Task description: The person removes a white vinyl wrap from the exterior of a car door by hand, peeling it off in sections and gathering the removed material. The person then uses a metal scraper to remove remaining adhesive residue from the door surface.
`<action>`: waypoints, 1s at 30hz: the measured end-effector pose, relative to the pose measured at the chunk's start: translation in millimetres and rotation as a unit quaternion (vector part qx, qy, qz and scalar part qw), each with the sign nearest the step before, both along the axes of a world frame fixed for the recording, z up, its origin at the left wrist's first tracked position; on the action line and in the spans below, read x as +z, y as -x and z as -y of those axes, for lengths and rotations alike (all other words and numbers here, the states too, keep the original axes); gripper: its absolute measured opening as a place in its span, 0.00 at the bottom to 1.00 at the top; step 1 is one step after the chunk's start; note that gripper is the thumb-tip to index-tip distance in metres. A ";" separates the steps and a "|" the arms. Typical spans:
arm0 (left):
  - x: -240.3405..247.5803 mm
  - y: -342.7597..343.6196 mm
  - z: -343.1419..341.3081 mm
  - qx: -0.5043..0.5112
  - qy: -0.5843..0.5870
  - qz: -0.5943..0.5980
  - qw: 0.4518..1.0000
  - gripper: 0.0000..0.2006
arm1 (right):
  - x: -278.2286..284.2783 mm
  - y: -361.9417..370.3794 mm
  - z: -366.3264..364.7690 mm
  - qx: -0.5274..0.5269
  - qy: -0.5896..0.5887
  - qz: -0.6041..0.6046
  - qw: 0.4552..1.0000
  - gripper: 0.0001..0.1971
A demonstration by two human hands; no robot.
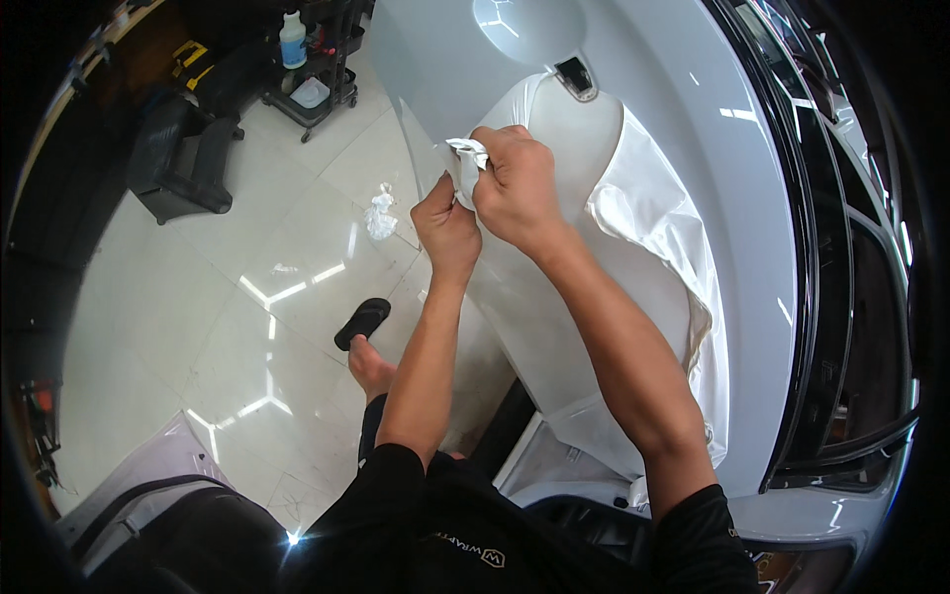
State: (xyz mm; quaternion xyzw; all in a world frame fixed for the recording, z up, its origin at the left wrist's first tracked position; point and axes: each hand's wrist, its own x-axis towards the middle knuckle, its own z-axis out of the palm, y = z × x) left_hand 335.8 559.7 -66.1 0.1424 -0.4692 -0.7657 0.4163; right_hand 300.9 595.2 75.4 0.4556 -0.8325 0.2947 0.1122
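Observation:
A sheet of glossy white film (653,223) lies loosely over the side of a pale grey car body (435,69), its right part folded and wrinkled. Both of my hands grip the film's bunched far-left edge, beside the edge of the body panel. My left hand (447,233) is closed in a pinch on it, thumb uppermost. Just right of it and a little higher, my right hand (517,186) is closed in a fist around the film, and a crumpled bit pokes out past its fingers. Above the hands, a small dark rectangular recess (574,76) shows in the panel.
A crumpled white scrap (380,213) lies on the shiny tiled floor (297,238) near my sandalled foot (364,322). Farther off are a black step stool (183,163) and a wheeled cart (322,74) with a spray bottle (293,42). Dark car windows (821,238) line the right.

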 end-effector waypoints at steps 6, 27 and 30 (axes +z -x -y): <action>6.2 -16.8 -17.4 0.019 0.024 0.012 0.999 0.23 | 4.5 -13.9 -16.2 -0.003 -0.016 0.008 1.000 0.04; 40.8 -68.9 -38.6 -0.020 0.065 0.089 0.994 0.08 | 24.9 -47.7 -50.4 0.014 -0.013 0.037 0.999 0.04; 10.1 -72.2 3.4 -0.198 0.089 0.091 0.972 0.09 | 22.4 -44.6 -52.1 0.023 0.019 0.045 0.999 0.04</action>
